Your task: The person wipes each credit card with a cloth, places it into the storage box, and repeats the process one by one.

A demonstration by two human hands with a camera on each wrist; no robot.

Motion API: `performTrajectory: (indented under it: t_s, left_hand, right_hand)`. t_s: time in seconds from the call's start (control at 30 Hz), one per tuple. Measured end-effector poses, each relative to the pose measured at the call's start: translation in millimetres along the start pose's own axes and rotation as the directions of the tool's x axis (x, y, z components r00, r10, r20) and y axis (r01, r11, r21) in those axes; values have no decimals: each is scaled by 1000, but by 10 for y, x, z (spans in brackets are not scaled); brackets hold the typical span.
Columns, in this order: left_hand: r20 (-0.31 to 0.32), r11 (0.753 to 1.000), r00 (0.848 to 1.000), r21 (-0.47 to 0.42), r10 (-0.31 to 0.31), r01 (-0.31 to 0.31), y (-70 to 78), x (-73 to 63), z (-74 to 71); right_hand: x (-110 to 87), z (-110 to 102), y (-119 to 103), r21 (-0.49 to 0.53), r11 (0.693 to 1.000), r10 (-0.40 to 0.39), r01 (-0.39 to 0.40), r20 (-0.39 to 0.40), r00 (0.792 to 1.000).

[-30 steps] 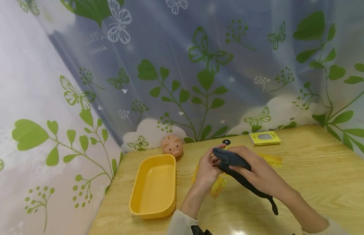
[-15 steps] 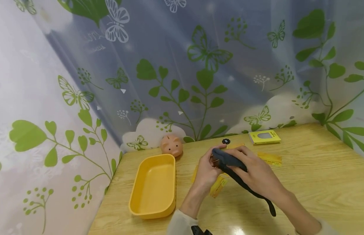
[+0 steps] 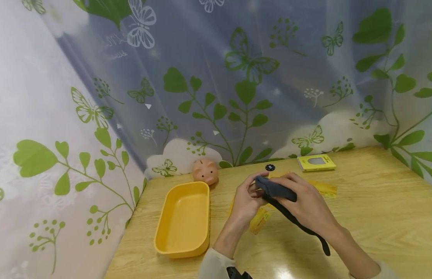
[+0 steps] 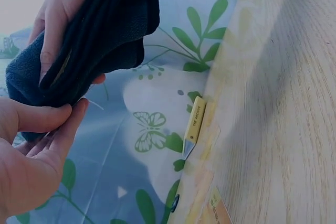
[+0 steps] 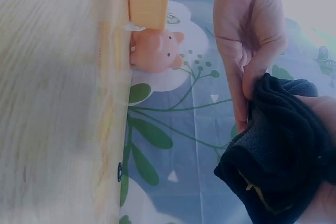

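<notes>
Head view: my right fingers (image 4: 52,40) clamp a folded dark cloth (image 3: 277,190) held above the table (image 3: 362,209), its narrow tail (image 3: 324,246) hanging toward me, while my left fingers (image 4: 67,137) pinch its far edge. A yellow tray (image 3: 184,254) stands to the left, with a pink piggy bank (image 3: 205,171) just behind its far corner.

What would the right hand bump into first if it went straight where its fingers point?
Most likely the left hand: it's just ahead, pinching the far end of the dark blue, soft fabric bundle the right hand grips. Exact depth is hard to judge.
</notes>
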State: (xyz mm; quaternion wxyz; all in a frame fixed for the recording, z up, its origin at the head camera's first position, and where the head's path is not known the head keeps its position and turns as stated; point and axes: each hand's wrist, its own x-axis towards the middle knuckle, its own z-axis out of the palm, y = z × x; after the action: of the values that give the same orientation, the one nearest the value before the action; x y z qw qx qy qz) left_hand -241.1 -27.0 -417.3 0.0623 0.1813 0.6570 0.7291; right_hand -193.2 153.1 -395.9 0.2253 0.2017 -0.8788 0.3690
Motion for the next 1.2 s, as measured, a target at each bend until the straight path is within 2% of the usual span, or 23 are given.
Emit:
performTrajectory:
  t_s: [0.13,0.43,0.77,0.9,1.2]
  left_hand:
    - [7,999,1000,-35,-2,2,-4,2,-1]
    - [21,999,1000,-39,-1,2,-35,32,-21]
    - [8,998,1000,-62,9,-8,-48,24,-35]
    - [21,994,999,-107,26,-24,-47,20,-48]
    - [25,994,1000,-108,15,-12,-90,34,-86]
  right_hand:
    - [-12,7,43,10,1000,4,-4,-13,1000]
    - [-6,-39,124,2,1000,-7,8,-63,998]
    - [-25,-102,270,-11,1000,3,-5,-104,995]
    - [-32,-138,352,5,1000,17,-17,-100,995]
    - [-23,-272,522,-9,1000,0,-1,-69,998]
